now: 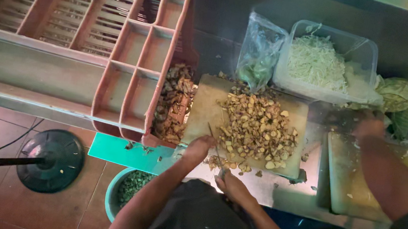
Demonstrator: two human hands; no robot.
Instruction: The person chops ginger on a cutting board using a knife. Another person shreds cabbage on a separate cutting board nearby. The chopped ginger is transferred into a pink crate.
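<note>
We note a pink plastic crate (78,28) tilted over the upper left of the bench. Right of it sits a clear tub (356,62) of shredded cabbage. Below lies a wooden cutting board (204,110) bearing a heap of chopped pieces (257,128). Left hand (199,147) rests on the board's near edge, fingers curled — holding nothing we can see. Right hand (231,184) is clenched around a knife (214,140) — blade over the board's near edge, beside the heap.

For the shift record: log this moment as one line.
left hand on cutting board edge | right hand holds knife | chopped pieces piled on board | another person's hand at right
</note>
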